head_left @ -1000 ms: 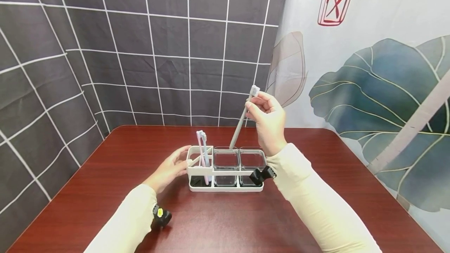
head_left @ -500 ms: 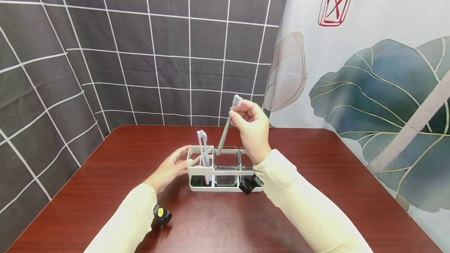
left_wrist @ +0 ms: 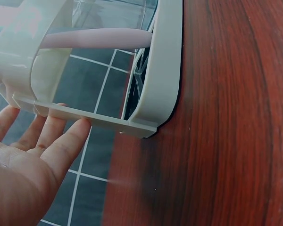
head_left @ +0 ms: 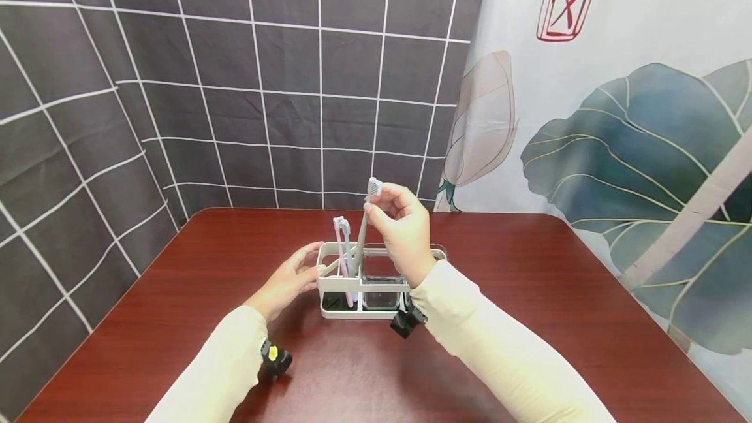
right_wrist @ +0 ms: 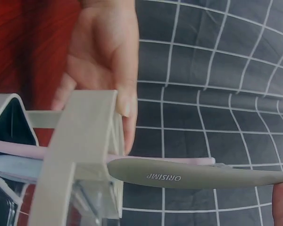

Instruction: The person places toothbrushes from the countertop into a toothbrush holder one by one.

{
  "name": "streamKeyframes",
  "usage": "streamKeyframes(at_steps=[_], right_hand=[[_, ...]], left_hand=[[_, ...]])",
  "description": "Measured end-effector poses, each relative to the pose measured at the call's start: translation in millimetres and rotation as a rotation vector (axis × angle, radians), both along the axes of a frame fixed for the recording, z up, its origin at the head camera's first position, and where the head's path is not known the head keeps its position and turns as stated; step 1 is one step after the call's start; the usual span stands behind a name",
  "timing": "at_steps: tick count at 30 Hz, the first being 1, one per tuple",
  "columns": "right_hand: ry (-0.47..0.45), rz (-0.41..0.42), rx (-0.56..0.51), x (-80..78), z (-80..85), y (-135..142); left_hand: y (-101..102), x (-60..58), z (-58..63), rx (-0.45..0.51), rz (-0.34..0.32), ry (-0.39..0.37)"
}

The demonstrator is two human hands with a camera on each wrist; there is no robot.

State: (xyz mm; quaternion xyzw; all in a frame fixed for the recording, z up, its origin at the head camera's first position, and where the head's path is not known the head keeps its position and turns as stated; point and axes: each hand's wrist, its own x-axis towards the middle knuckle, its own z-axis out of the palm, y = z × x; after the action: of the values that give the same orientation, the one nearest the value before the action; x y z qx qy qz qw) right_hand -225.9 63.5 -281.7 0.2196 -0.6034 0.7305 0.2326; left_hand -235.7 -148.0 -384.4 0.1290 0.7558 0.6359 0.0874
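Note:
A white toothbrush holder (head_left: 384,284) stands on the table, two toothbrushes upright in its left compartment: one pink (head_left: 339,240), one pale blue (head_left: 346,247). My right hand (head_left: 405,230) pinches a grey-green toothbrush (head_left: 360,237) near its bristle head, bristles up. Its handle end (right_wrist: 137,172) is at the left compartment's upper opening beside the pink brush. From the left, my left hand (head_left: 288,284) holds the holder's end, thumb and fingers on either side. In the left wrist view, several fingertips (left_wrist: 80,126) touch a thin side bar of the holder.
Clear square cups (head_left: 380,266) fill the holder's other compartments; my right hand partly hides the right one. The red-brown wooden table (head_left: 235,247) reaches back to a dark gridded cloth (head_left: 294,116) and, on the right, a printed leaf curtain (head_left: 646,149). Each wrist wears a black camera (head_left: 276,359).
My right hand has moved left and down with the grey-green toothbrush, from above the cups to the left compartment, and the brush stands more upright. My left hand stays on the holder.

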Motion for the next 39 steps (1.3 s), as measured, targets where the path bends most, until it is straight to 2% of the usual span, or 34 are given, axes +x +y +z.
streamKeyframes(at_steps=[8,17,27,39], right_hand=[[0.008,-0.016,0.106,-0.9,-12.8,-7.8],[-0.061,-0.02,0.201,0.8,-27.2,-12.1],[-0.085,-0.009,0.325,4.7,-41.9,-14.7],[-0.137,0.004,0.362,5.3,-50.5,-15.8]], left_hand=[[0.6,0.4,0.0,0.014,0.002,0.01],[0.1,0.6,1.2,0.003,0.012,-0.01],[0.4,0.0,2.0,-0.003,0.021,-0.019],[0.0,-0.4,0.6,0.001,0.016,-0.014]])
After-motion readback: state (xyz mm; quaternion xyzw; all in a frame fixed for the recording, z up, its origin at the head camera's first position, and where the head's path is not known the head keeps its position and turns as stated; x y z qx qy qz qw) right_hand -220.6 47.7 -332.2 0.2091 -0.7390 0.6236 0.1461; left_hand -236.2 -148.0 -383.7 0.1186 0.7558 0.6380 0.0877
